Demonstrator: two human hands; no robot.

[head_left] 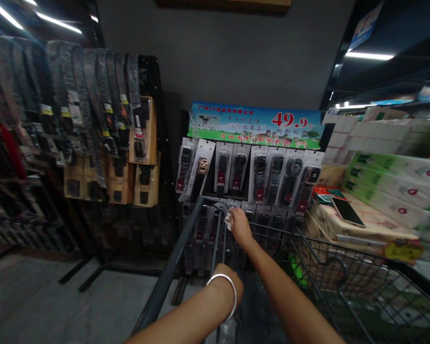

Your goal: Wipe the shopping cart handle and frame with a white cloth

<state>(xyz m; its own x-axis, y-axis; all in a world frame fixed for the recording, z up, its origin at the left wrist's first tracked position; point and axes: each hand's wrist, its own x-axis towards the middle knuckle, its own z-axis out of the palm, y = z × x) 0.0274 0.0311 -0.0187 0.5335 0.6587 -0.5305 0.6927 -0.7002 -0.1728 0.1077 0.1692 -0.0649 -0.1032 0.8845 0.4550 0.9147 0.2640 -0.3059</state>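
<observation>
My left hand (226,282) hides below its wrist, grip unclear, while my right hand (239,224) pinches a white tag (228,220), probably checking belts (215,234); next needs a steady pull.

Both bare arms reach forward, the right hand (239,224) extended with fingers curled, the left hand (226,277) bent down, hidden.

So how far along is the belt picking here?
Done: nothing clearly; whether the cart already holds a belt can't be told. In hand: the right hand grips a white tag on a packaged belt in the lower row. Left: the left hand is mostly hidden.
</observation>
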